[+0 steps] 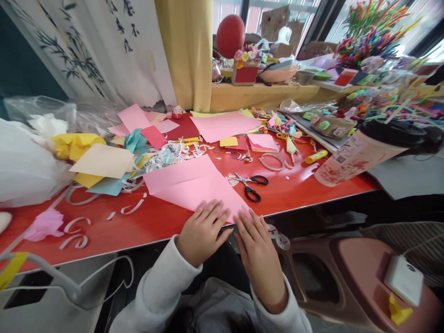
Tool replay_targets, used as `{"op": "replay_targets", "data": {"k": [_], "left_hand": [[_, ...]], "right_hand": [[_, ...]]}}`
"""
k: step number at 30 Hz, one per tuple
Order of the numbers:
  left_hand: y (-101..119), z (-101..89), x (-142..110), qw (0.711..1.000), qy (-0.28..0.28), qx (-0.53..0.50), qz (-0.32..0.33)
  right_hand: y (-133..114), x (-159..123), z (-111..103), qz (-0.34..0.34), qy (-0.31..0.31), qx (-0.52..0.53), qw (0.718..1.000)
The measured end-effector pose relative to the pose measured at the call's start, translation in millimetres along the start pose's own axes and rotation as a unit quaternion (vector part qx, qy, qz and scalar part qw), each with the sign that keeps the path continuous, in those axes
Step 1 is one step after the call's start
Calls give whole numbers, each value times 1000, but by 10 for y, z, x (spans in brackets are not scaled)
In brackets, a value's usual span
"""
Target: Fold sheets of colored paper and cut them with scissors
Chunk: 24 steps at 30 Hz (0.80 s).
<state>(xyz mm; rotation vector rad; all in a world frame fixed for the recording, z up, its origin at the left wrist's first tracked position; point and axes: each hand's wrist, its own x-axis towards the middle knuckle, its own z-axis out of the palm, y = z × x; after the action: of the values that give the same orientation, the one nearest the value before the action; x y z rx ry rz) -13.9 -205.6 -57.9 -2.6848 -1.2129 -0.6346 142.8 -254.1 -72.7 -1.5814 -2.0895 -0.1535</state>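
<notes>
Pink paper sheet beneath my hands, seen from above. The pink sheet [189,185] lies on the red tabletop [145,226], directly ahead of my fingers and mostly to their left; its long axis runs obliquely, from the far left down to the near right. My left hand [201,231] is nearer its broad middle, fingers extended flat over the near edge; my right hand [258,252] reaches the near-right corner, its fingers likewise straight and spread slightly, gripping nothing. That corner sits at the tabletop's front edge. A crease-like line crosses the upper part of the sheet. Just beside its right edge rest black-handled scissors [246,181], blades apart and pointing toward the paper. White paper shreds [163,157] crowd its far-left side, with a cream card [102,160] farther left; a lidded cup [359,155] stands well apart, right.
</notes>
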Motion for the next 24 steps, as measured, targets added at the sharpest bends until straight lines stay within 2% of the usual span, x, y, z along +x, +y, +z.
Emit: {"op": "replay_targets", "data": {"k": [7,14,20,24], "left_hand": [[206,65,7,999,6,48,1],[157,34,-27,996,-27,73,43],[170,67,-87,995,2,82,55],[159,77,-95,996,2,71,55]], "right_hand": [[1,-82,159,-68,29,-19,997],[56,-93,157,-68,-11,-33,997],[32,-93,136,-61,-1,-36,997],[22,-93,135,-60,-13,-38,997]]}}
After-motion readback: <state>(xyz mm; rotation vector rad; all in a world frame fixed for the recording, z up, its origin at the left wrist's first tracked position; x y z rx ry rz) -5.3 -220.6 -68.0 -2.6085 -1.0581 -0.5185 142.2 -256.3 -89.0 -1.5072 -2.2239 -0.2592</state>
